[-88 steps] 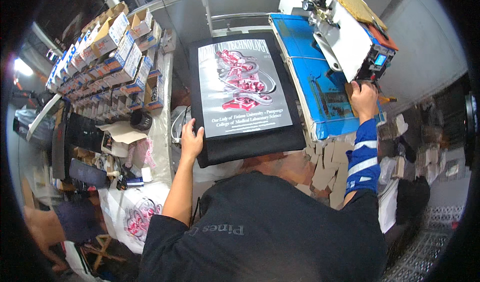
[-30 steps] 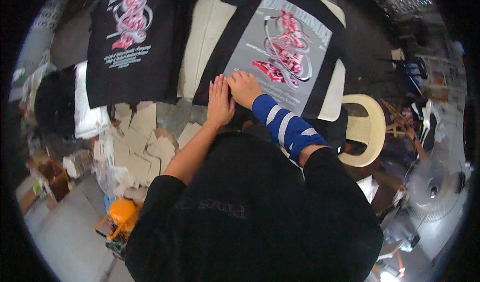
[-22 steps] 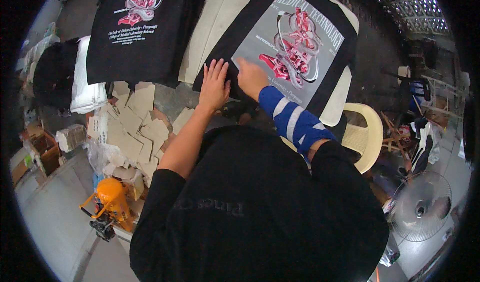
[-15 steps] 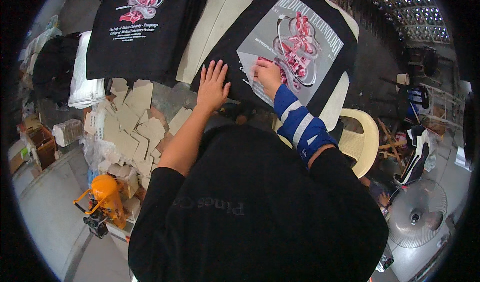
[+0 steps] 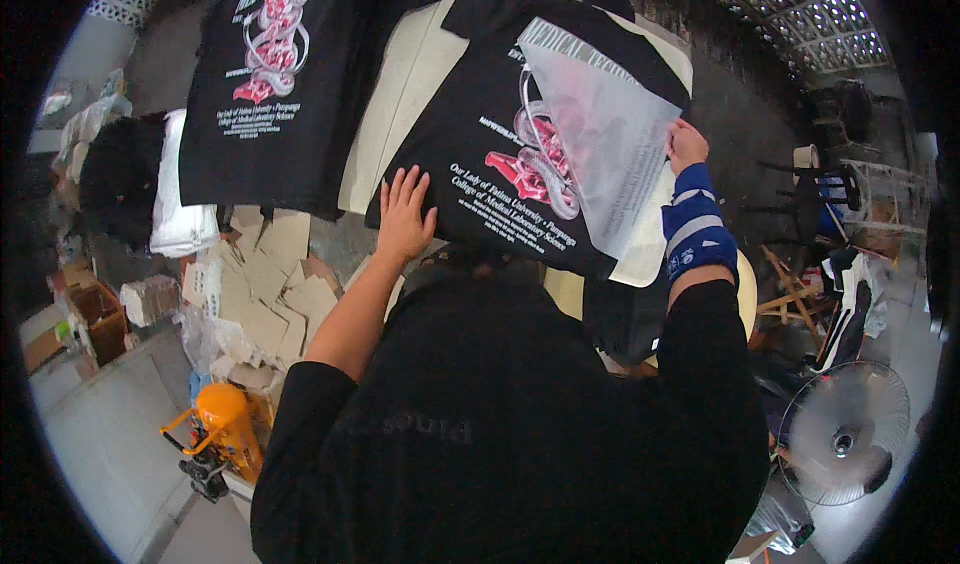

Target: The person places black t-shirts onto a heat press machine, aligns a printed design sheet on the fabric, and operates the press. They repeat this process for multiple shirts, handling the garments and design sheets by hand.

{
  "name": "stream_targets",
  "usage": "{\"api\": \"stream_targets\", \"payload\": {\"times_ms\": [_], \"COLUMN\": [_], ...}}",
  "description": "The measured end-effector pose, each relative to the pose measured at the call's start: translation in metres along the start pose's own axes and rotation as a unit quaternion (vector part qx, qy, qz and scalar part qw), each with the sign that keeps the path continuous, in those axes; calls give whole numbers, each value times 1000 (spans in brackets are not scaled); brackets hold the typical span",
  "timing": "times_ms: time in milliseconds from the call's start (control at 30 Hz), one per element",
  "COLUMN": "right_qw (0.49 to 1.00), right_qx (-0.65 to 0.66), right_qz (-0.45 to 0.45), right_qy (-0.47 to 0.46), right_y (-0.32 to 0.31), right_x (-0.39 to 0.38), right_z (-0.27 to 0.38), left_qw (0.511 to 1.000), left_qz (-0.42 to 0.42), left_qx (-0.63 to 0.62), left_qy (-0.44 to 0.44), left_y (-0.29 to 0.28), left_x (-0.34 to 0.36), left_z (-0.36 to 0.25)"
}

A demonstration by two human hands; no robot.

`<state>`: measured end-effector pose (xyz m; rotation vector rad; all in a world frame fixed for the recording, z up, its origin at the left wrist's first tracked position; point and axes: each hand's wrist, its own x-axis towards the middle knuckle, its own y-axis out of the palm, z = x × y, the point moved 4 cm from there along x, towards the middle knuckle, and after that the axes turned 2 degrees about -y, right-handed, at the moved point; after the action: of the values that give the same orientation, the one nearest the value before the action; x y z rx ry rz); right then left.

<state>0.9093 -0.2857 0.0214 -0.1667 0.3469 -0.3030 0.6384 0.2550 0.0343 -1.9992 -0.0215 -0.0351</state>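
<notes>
A black T-shirt lies flat on a pale board, its front bearing a pink, white and grey print. My left hand rests on its lower left corner, fingers spread and nothing in them. At the shirt's right side, my right hand is closed on the corner of a translucent transfer film. The film is folded back diagonally, baring the left and lower part of the print while still covering the upper right. A blue wrap with pale stripes covers my right wrist.
Another printed black T-shirt lies to the left, beside a white stack. Pieces of brown board are heaped nearer me, above an orange machine. A fan and a pale yellow chair are on the right.
My right hand has drawn the film from the shirt's lower left up and across to the right, uncovering much of the print. My left hand still presses the shirt's corner. The view has shifted.
</notes>
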Motion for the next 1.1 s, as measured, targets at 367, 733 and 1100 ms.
{"api": "stream_targets", "payload": {"times_ms": [367, 733, 1100], "right_qw": [971, 988, 832], "right_qx": [112, -141, -420], "right_qz": [200, 18, -346], "right_qy": [74, -50, -109], "right_y": [126, 4, -344], "right_x": [-202, -103, -128], "right_z": [12, 10, 71], "left_qw": [971, 986, 982], "left_qz": [27, 48, 82], "left_qx": [-155, 85, 107], "left_qy": [182, 132, 131], "left_y": [42, 45, 45], "left_x": [98, 104, 99], "left_z": [-163, -107, -111]}}
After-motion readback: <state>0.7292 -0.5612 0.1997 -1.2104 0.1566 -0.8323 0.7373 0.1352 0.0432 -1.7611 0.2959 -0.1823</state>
